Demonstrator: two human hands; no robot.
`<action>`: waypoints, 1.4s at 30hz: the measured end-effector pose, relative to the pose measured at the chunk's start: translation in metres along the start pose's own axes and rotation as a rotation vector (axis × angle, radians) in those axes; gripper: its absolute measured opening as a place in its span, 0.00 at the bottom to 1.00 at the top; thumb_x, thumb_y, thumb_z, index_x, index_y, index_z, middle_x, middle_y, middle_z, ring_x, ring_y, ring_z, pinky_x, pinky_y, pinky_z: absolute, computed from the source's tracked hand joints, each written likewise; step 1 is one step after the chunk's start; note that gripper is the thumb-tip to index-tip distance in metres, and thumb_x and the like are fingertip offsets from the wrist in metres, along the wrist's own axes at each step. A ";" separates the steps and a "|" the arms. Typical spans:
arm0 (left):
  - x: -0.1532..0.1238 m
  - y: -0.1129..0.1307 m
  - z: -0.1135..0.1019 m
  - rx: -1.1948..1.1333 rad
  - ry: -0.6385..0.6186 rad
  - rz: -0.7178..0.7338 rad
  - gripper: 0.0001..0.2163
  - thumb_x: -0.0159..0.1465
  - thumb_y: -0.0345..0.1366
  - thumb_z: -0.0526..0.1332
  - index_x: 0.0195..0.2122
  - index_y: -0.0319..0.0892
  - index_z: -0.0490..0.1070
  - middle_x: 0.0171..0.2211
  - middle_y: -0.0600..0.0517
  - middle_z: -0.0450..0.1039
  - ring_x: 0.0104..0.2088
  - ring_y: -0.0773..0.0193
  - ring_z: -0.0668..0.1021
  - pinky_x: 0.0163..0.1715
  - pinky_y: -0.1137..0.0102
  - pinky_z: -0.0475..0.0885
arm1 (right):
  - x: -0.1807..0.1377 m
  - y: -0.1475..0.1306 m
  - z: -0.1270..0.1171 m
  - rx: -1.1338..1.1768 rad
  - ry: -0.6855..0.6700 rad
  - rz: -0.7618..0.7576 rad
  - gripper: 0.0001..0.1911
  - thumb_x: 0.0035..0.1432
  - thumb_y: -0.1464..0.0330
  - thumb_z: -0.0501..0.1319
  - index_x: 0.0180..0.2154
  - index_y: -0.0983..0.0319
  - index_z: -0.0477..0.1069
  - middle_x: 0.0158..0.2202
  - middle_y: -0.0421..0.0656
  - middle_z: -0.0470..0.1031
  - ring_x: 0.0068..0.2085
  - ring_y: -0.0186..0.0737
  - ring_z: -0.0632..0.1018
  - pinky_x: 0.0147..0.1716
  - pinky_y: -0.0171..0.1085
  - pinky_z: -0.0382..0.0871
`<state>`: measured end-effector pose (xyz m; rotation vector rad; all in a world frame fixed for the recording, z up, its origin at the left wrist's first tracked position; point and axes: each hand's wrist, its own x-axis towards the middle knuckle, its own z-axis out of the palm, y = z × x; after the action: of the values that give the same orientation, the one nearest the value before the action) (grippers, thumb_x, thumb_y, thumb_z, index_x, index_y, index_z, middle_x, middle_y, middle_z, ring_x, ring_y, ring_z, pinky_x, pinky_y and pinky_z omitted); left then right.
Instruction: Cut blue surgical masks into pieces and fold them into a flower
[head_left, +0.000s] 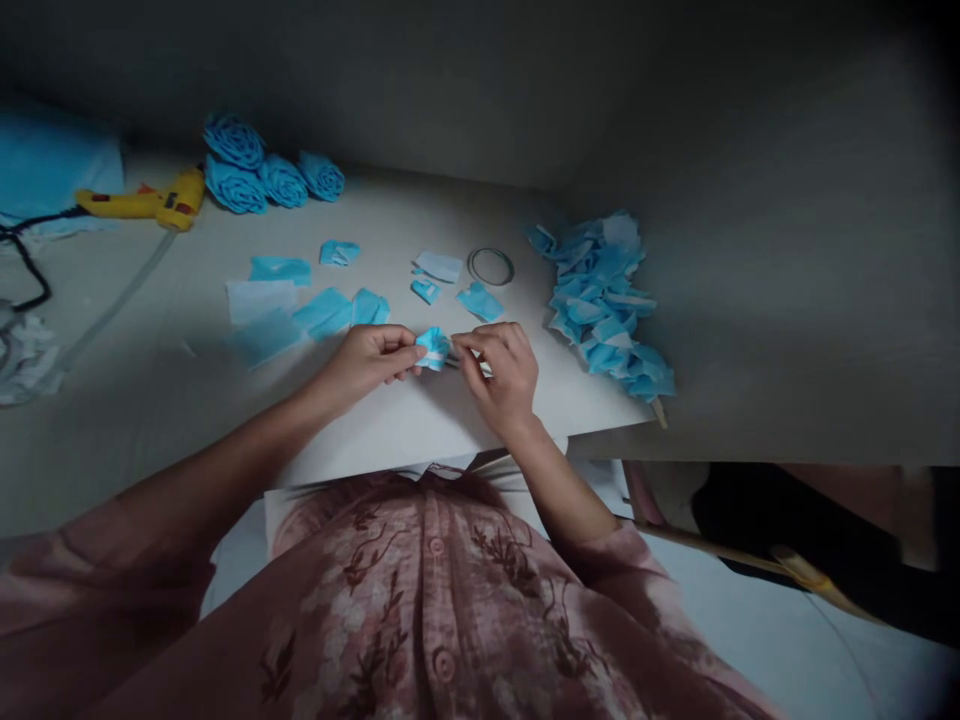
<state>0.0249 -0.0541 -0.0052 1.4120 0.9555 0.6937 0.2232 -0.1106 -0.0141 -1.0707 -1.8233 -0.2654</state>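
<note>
My left hand [369, 358] pinches a small folded piece of blue paper [433, 347] at the near edge of the white table [390, 420]. My right hand [501, 370] is closed beside it, its fingertips touching the same blue piece from the right. Something thin lies under my right fingers; I cannot make it out. Both hands meet just in front of my chest.
Several cut blue and white paper pieces [322, 310] lie behind my hands. A heap of folded blue pieces [604, 300] sits at the right. Finished blue paper roses [262, 170] and a yellow glue gun [161, 203] with a black cord stand back left. A thin ring [491, 266] lies mid-table.
</note>
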 end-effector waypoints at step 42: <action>0.003 -0.006 0.003 -0.270 0.015 -0.064 0.15 0.55 0.46 0.73 0.33 0.38 0.78 0.28 0.49 0.80 0.28 0.65 0.79 0.31 0.70 0.74 | 0.001 0.017 -0.003 0.519 -0.285 0.568 0.21 0.72 0.61 0.56 0.63 0.56 0.69 0.46 0.45 0.77 0.44 0.38 0.78 0.41 0.39 0.78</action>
<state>0.0277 -0.0536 -0.0115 1.1363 0.8790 0.7561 0.2378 -0.1020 -0.0167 -1.2261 -1.6093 0.6909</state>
